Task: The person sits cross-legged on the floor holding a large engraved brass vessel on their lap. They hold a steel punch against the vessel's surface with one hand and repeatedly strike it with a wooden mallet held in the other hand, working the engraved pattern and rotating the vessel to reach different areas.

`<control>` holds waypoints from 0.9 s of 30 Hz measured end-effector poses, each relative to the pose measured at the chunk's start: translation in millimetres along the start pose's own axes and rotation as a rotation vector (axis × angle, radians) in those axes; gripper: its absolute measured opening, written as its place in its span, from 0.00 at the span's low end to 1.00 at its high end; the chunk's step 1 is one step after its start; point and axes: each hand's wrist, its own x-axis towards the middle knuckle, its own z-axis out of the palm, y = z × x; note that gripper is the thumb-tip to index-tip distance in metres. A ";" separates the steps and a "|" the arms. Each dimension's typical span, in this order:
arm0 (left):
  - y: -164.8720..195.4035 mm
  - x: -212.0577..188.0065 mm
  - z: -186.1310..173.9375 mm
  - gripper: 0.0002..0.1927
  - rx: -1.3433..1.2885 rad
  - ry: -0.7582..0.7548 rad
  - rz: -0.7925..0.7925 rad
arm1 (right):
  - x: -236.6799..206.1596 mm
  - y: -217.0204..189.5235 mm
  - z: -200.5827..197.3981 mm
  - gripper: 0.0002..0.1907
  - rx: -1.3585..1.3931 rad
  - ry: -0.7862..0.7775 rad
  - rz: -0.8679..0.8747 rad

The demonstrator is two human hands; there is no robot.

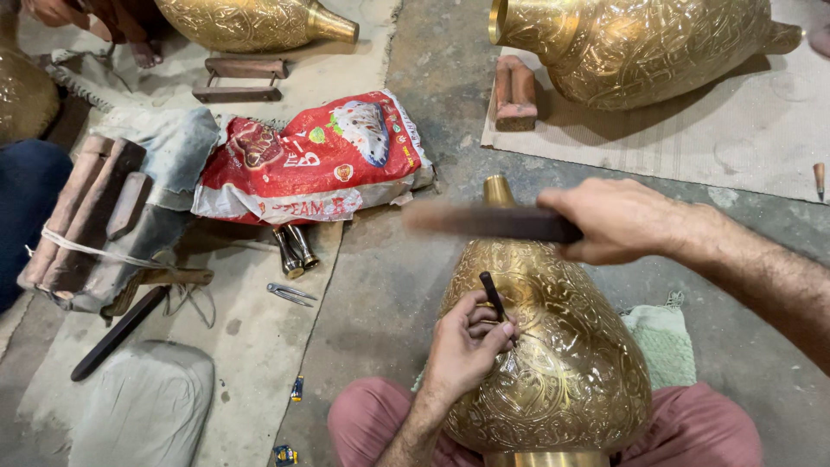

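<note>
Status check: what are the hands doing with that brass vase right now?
Left hand pins a thin punch to the vase. Right hand grips a dark bar above it. Nothing between bar and punch.

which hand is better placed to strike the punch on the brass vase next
Right, probably. The right hand holds the dark striking bar raised above the punch, which the left hand pins against the brass vase.
</note>
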 end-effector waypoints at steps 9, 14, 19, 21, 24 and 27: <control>-0.5 -0.7 -1.7 0.21 -0.001 0.001 0.010 | -6.7 -10.6 -3.2 0.15 -0.288 -0.041 -0.007; -0.1 -1.9 -2.4 0.21 0.048 0.015 0.065 | -3.3 -10.5 -2.1 0.17 -0.130 -0.022 0.029; 3.0 -4.9 -2.2 0.21 0.039 0.023 0.014 | -1.6 -8.3 1.7 0.18 -0.121 0.043 -0.004; 4.1 -5.1 -2.4 0.21 0.081 0.038 -0.019 | -1.8 -8.9 1.9 0.19 0.057 0.042 0.011; 4.2 -5.5 -0.9 0.20 0.003 0.022 0.016 | -4.7 -10.6 0.3 0.14 -0.260 -0.030 0.026; 3.0 -5.6 -0.4 0.22 0.006 0.041 -0.011 | -7.1 -13.8 -3.0 0.17 -0.056 0.128 0.034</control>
